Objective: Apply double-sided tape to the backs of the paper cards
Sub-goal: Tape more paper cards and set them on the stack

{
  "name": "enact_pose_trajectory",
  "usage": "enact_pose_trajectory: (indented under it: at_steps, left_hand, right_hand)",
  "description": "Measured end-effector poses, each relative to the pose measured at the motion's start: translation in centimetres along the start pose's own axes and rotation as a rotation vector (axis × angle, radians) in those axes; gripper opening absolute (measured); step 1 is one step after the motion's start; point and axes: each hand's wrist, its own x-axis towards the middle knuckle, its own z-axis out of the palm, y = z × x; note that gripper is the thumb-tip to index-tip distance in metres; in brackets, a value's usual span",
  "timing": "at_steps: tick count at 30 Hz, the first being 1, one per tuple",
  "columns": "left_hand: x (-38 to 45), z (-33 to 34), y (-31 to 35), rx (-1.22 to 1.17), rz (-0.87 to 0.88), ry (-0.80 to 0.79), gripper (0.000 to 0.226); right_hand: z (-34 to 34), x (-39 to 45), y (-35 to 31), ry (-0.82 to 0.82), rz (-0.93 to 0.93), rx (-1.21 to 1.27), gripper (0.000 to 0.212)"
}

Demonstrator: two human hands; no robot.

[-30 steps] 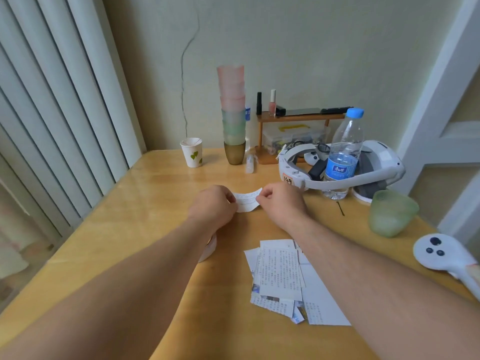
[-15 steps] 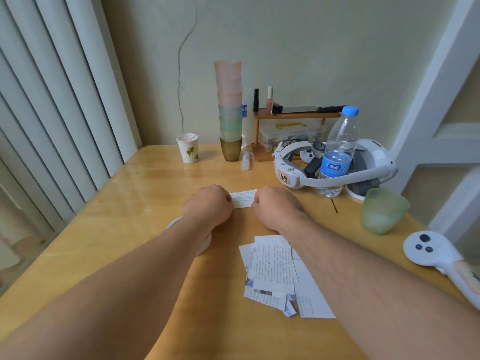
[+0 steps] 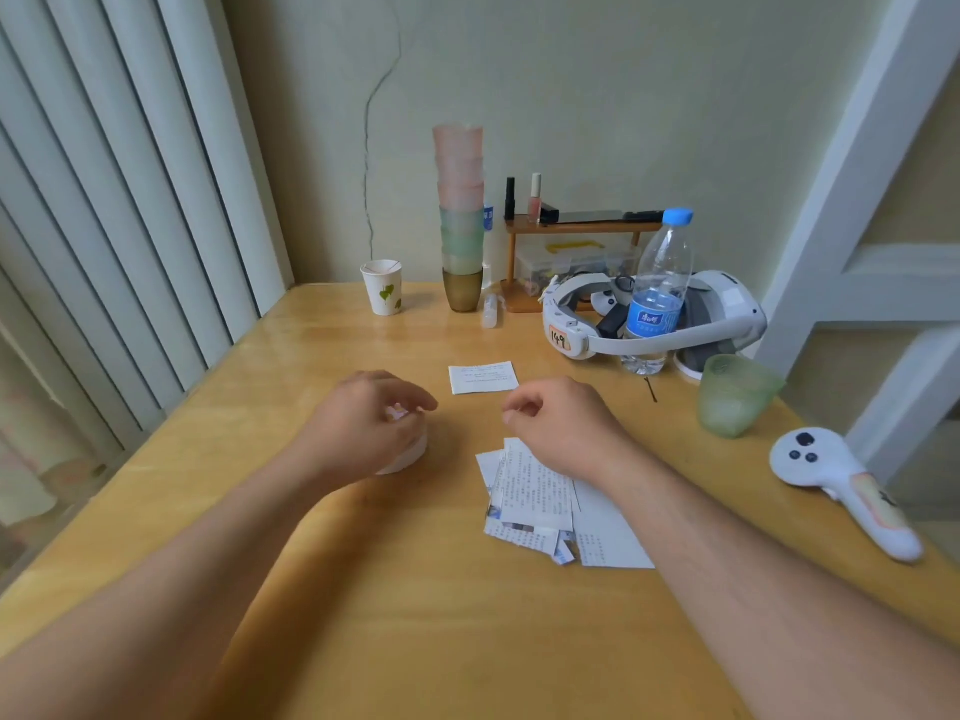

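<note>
1 small paper card (image 3: 483,377) lies flat on the wooden table (image 3: 311,356), beyond both hands and between them, touched by neither; long axis runs left-right, faint print on the upward face, which face it is can't be told. Left hand (image 3: 363,423) sits on a white tape roll (image 3: 410,452), fingers curled over its top, thumb and fingertips apparently pinching at the tape end, though the contact point is small and partly hidden. Right hand (image 3: 558,423) hovers just above the table, loosely curled, thumb and index nearly meeting, nothing visibly held. Pile of remaining cards (image 3: 545,504) lies near side of the right hand, partly under its wrist, printed sides up, overlapping messily. Judgement: next move likely pulls tape from the roll, or right hand fetches another card; pile is nearer the right hand, the lone card about equal from both. Both forearms stretch forward from the frame's bottom corners, wrists low. Behind: headset (image 3: 649,324), water bottle (image 3: 657,293), green cup (image 3: 735,394), controller (image 3: 841,485).
</note>
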Motion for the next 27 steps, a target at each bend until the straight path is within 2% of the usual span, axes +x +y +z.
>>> enact_pose_trajectory:
  at_steps: [3, 5, 7, 8, 12, 16, 20, 22, 27]
  left_hand:
    - [-1.8, -1.2, -1.1, -0.02, -0.02, -0.066, 0.013]
    - [-2.9, -1.3, -1.7, 0.01, -0.031, -0.166, 0.039]
    - [-3.4, -0.6, -2.4, 0.165, 0.024, -0.226, 0.064]
    - [-3.4, -0.2, -2.7, 0.227, 0.054, -0.226, 0.063]
    - [-2.9, 0.5, -3.2, 0.227, 0.106, -0.088, 0.024]
    - [-3.6, 1.3, -2.0, -0.143, 0.054, 0.003, 0.012]
    - [-4.2, 2.1, 0.0, -0.527, 0.052, 0.017, 0.008]
    - [-4.5, 2.0, 0.7, -0.623, 0.076, 0.022, 0.012]
    - [-4.8, 2.2, 1.3, -0.681, 0.138, 0.014, 0.008]
  right_hand:
    - [1.3, -1.1, 0.2, 0.08, -0.038, 0.063, 0.014]
    - [2.0, -1.7, 0.6, 0.141, -0.067, 0.078, 0.015]
    - [2.3, -2.3, 1.0, 0.165, -0.1, 0.068, 0.015]
    - [2.3, -2.4, 1.1, 0.165, -0.116, 0.062, 0.015]
    - [2.5, -2.8, 1.4, 0.157, -0.169, 0.052, 0.015]
    - [2.7, -2.8, 1.1, 0.22, -0.255, 0.095, 0.014]
    - [2.8, -3.2, 0.2, 0.335, -0.453, 0.131, 0.021]
    - [2.9, -3.4, 0.0, 0.37, -0.516, 0.119, 0.026]
    - [3.1, -3.5, -0.5, 0.407, -0.572, 0.086, 0.034]
